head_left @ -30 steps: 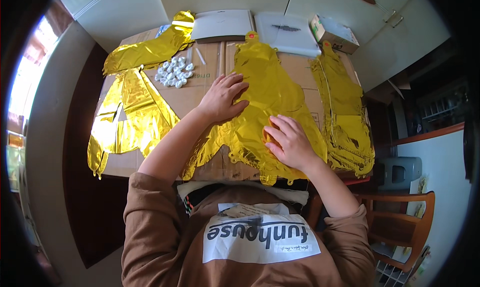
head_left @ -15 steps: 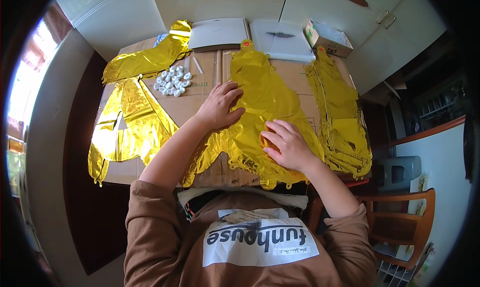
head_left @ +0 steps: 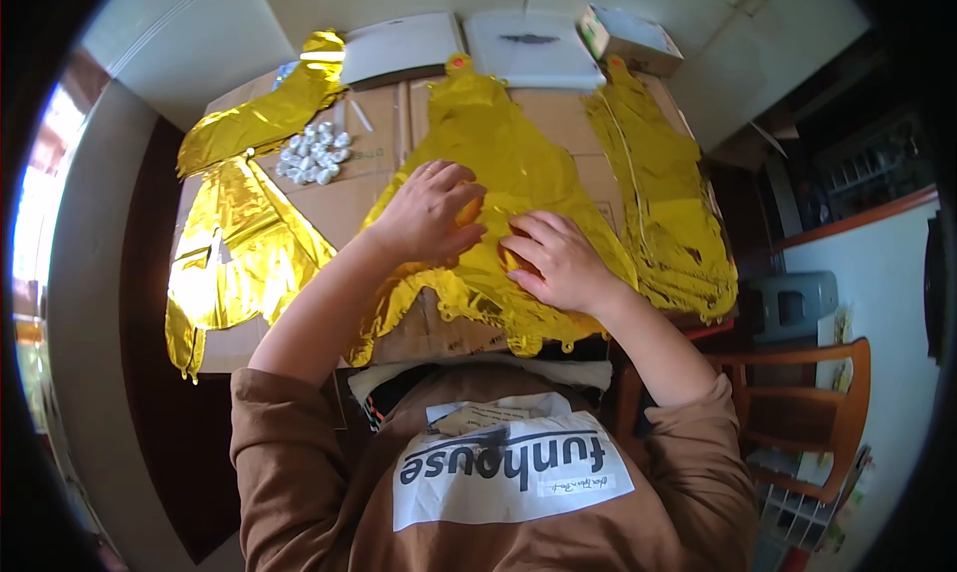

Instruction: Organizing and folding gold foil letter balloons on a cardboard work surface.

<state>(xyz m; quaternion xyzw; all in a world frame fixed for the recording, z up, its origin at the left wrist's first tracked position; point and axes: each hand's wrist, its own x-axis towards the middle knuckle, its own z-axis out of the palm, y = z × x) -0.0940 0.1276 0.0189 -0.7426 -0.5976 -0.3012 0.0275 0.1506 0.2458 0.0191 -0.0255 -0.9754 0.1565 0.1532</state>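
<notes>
A flat gold foil balloon (head_left: 488,143) with a wide, scalloped lower end is spread on the cardboard in front of me. My left hand (head_left: 431,211) hovers over or rests on its left half, fingers bent and thumb apart. On its lower right part lies my right hand (head_left: 553,258), fingers slightly curved and thumb separate. Neither hand visibly grips anything. The fingertips' contact with the foil is partly hidden. Another flat gold foil balloon (head_left: 658,188) lies to the right, its edges crumpled.
At the left lie more gold foil pieces, one wide and shiny (head_left: 254,238), one long (head_left: 264,119). A pile of small white pieces (head_left: 315,153) sits near a white stick (head_left: 361,116). Two pale flat boxes (head_left: 533,49) and a small carton (head_left: 630,42) line the far edge.
My left hand has shifted slightly toward me and to the right over the foil, its fingers more bent. My right hand has barely moved on the balloon. The whole view has shifted a little.
</notes>
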